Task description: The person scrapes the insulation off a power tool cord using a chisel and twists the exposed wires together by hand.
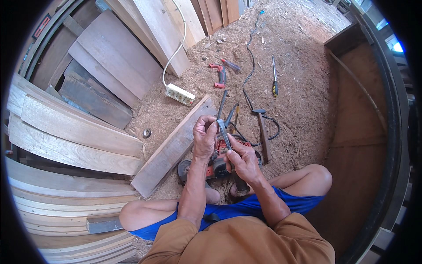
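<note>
Left hand (205, 137) pinches the upper end of a dark strip (223, 133), right hand (244, 162) pinches its lower end, strip slanted above the red power tool (219, 168), plank (172, 152) beside it, hammer (264, 136) right on sawdust floor (303, 127).

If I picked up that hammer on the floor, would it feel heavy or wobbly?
The hammer would probably feel heavier at one end, since its dark head looks like metal. Its straight handle looks wooden, so likely stiff, not wobbly. Lying on loose sawdust, it probably wouldn't roll far.
</note>
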Motion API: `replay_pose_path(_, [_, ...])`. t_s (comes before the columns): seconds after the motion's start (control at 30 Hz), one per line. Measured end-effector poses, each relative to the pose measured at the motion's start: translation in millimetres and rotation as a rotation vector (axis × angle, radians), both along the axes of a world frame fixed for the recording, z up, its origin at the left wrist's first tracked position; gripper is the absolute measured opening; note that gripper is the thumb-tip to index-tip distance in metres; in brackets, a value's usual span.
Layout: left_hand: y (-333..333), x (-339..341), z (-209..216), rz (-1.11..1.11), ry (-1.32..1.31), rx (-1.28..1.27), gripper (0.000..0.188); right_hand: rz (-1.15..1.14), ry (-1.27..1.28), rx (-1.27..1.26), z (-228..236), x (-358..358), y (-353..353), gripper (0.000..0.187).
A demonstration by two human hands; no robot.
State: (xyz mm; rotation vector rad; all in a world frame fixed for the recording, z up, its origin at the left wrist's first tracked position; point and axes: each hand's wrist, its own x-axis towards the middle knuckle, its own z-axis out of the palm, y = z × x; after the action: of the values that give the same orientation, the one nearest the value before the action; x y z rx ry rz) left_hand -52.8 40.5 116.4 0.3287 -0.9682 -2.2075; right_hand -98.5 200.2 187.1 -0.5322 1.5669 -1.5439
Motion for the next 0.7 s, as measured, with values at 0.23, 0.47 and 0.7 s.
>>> replay_pose_path(0.23, [4.3,-2.6,-0.3,0.009,-0.02,0.016,0.013,-0.018,0.037,-0.009,4.3,-1.1,-0.6,0.055])
replay_pose_path(0.47, [7.6,-5.4,1.6,0.0,-0.169,-0.03,0.014,-0.018,0.071,0.002,3.4,-7.5,-0.3,0.055])
replay_pose_path(0.7, [13.2,-6.9,-1.0,0.094,-0.223,-0.093,0.015,-0.05,0.106,0.03,10.7,-11.4,7.0,0.054])
